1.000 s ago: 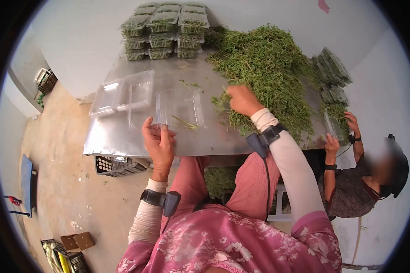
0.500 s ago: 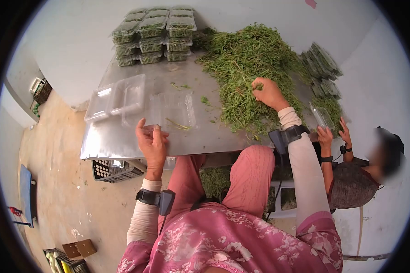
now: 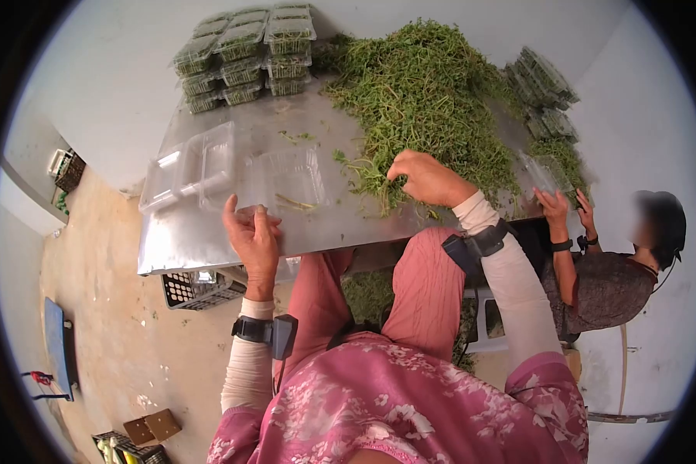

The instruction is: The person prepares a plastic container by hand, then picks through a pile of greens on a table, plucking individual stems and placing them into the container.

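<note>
We saw the right hand (image 3: pixel 429 179) curled at the near edge of the heap of greens (image 3: pixel 433 97) on the metal table (image 3: pixel 185 241); couldn't tell if it gripped any. We logged the left hand (image 3: pixel 254 236) half-open, nothing visibly held, just beside 1 clear container (image 3: pixel 308 172) with loose stems (image 3: pixel 295 203) inside.

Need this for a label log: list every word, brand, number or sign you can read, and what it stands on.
No text can be read.
Open clear container: no legible print.
Stacked filled boxes: none legible; any print is too small.
Black wrist device: no legible marking.
</note>
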Demonstrator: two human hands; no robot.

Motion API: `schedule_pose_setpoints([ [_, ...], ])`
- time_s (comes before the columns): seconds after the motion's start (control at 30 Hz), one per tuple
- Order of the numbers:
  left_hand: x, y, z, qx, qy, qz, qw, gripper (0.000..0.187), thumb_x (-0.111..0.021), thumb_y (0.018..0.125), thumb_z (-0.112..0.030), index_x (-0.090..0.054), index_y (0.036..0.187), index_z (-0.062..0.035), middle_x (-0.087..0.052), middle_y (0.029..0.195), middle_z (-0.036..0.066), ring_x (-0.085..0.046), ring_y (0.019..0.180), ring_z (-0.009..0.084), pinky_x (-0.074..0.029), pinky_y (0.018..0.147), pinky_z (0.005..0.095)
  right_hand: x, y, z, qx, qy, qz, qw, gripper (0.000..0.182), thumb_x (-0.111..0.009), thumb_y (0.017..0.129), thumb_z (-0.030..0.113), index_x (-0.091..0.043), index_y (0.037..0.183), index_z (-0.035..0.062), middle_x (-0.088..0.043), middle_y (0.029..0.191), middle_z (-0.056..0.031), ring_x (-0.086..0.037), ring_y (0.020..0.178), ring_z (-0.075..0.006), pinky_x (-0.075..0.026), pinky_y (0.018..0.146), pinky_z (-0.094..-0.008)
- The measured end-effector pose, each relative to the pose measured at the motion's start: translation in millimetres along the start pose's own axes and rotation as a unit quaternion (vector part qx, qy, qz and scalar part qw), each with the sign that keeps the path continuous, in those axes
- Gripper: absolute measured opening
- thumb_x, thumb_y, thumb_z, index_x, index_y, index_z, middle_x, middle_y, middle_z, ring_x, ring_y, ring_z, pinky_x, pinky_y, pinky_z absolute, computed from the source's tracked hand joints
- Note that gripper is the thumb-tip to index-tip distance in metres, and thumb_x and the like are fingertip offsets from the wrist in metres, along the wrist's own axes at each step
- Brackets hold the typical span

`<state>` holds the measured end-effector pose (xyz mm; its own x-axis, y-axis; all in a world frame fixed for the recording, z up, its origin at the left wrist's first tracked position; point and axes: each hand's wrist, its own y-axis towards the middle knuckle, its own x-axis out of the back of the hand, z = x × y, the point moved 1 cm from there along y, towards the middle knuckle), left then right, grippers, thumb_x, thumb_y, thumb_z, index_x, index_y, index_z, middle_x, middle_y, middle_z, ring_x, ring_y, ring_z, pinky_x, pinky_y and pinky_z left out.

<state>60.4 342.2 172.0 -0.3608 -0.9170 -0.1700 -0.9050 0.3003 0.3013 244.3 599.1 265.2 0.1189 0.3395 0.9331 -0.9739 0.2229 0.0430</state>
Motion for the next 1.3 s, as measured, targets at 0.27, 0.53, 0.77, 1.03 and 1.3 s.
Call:
schedule_pose_setpoints([
  [0.27, -1.9, -0.3, -1.5, -0.001, 0.011, 0.002, 1.0, 0.048, -0.055, 0.091, -0.001, -0.033, 0.133, 0.0033, -0.057, 0.09, 0.01, -0.061, 0.063, 0.0135, -0.049, 0.05, 0.0229, 17.0, 17.0, 10.6, -0.038, 0.039, -0.08, 0.995, 0.009, -0.064, 0.076, 0.008, -0.063, 0.077, -0.0006, -0.063, 0.068, -0.0139, -0.061, 0.063, -0.0321, -0.049, 0.061, -0.0387],
  [0.53, -1.4, -0.1, 0.9, -0.01, 0.017, 0.007, 1.0, 0.048, -0.055, 0.091, -0.001, -0.033, 0.133, 0.0026, -0.057, 0.09, 0.01, -0.061, 0.063, 0.0134, -0.048, 0.05, 0.0225, -13.9, 53.8, 27.4, -0.155, -0.104, -0.04, 0.982, 0.025, -0.069, 0.075, 0.02, -0.065, 0.082, -0.0034, -0.065, 0.083, -0.0248, -0.064, 0.08, -0.041, -0.051, 0.072, -0.0456],
  [0.77, -1.6, 0.0, 1.5, -0.009, 0.005, 0.008, 1.0, 0.049, -0.055, 0.091, -0.001, -0.033, 0.134, 0.0019, -0.057, 0.091, 0.01, -0.061, 0.062, 0.0135, -0.048, 0.05, 0.0226, -41.6, 60.0, 3.6, -0.186, -0.099, -0.004, 0.978, 0.02, -0.062, 0.074, 0.013, -0.065, 0.086, -0.0029, -0.066, 0.085, -0.0242, -0.064, 0.082, -0.0428, -0.051, 0.074, -0.0472],
  [1.03, -0.6, -0.9, 2.1, -0.003, 0.006, 0.01, 1.0, 0.049, -0.056, 0.09, -0.002, -0.034, 0.133, 0.0026, -0.058, 0.092, 0.01, -0.062, 0.063, 0.0137, -0.048, 0.052, 0.0227, -11.4, 50.5, -16.2, -0.146, 0.126, -0.137, 0.972, 0.017, -0.065, 0.069, 0.012, -0.06, 0.064, -0.003, -0.058, 0.058, -0.0163, -0.057, 0.052, -0.0232, -0.046, 0.054, -0.0392],
  [1.3, -2.3, -0.1, -1.3, -0.01, 0.022, 0.004, 1.0, 0.048, -0.057, 0.09, -0.004, -0.035, 0.132, 0.0042, -0.061, 0.086, 0.009, -0.062, 0.06, 0.0129, -0.048, 0.053, 0.0239, 23.8, 54.6, 47.2, -0.167, 0.394, -0.087, 0.9, 0.014, -0.065, 0.084, 0.015, -0.06, 0.08, 0.0023, -0.056, 0.062, 0.0011, -0.051, 0.052, -0.0049, -0.038, 0.046, -0.0191],
])
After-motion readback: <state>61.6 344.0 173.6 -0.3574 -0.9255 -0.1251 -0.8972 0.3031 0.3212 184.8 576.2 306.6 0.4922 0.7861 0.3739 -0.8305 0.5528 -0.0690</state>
